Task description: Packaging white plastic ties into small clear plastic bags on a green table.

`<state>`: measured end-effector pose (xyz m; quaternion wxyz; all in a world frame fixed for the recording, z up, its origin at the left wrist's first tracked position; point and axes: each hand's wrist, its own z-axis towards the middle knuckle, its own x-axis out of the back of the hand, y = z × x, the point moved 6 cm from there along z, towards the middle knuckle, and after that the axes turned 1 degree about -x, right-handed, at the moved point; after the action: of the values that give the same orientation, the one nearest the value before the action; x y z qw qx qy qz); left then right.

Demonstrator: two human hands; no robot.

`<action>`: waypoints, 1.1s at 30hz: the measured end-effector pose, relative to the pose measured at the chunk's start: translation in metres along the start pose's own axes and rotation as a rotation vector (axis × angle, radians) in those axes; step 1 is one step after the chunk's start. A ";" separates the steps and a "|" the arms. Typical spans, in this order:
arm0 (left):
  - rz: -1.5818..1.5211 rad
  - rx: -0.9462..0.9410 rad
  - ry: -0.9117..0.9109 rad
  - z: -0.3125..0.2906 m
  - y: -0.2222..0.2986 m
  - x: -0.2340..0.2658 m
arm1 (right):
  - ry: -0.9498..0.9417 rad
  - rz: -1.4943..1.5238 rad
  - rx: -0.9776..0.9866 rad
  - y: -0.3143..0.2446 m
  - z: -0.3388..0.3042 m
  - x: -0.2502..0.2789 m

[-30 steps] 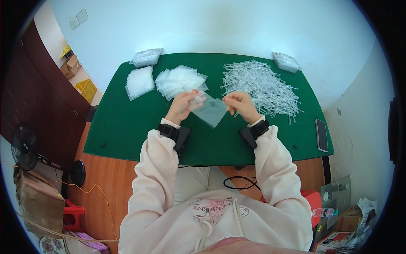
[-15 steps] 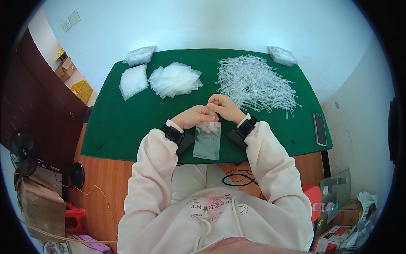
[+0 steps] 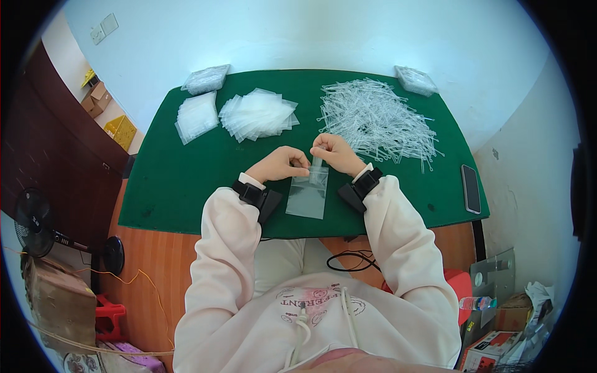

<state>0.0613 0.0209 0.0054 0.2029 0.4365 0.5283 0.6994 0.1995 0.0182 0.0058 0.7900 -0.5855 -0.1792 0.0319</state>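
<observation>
My left hand [image 3: 278, 165] pinches the top edge of a clear flat plastic bag [image 3: 306, 200], which hangs over the green tabletop near its front edge. Above the bag's mouth, my right hand [image 3: 339, 154] is closed on the upper end of a small bundle of clear plastic sticks [image 3: 316, 163]. The bundle's lower part shows through the film, inside the top of the bag. Farther right lies a large loose pile of thin clear plastic sticks [image 3: 376, 118] with small loops at their ends. A fanned stack of clear bags [image 3: 258, 115] lies to the far left of my hands.
Another stack of clear bags [image 3: 197, 118] lies left of the fanned one. Filled clear packs stand at the table's back left [image 3: 206, 79] and back right [image 3: 415, 81]. A phone [image 3: 471, 188] lies at the right edge of the green table [image 3: 180, 186]. A black fan [image 3: 34, 224] stands left.
The bag has moved slightly away from me and to the right. My hands have drawn apart, so the bundle of sticks between them shows more clearly, its lower end in the bag.
</observation>
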 end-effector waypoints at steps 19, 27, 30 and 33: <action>-0.075 -0.324 0.474 -0.002 0.016 0.026 | 0.248 0.171 0.022 -0.006 -0.004 0.014; -0.152 -0.444 0.692 -0.011 0.021 0.039 | 0.239 0.064 0.069 -0.009 -0.005 0.008; -0.198 -0.426 0.748 -0.013 0.020 0.042 | 0.211 0.019 0.114 -0.010 -0.005 0.006; -0.291 -0.317 0.800 -0.013 0.014 0.044 | 0.205 -0.049 0.123 -0.007 -0.004 0.007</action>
<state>0.0291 0.0415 0.0351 0.1433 0.0166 0.5075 0.8495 0.2061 0.0144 0.0129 0.8390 -0.5317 -0.1094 -0.0365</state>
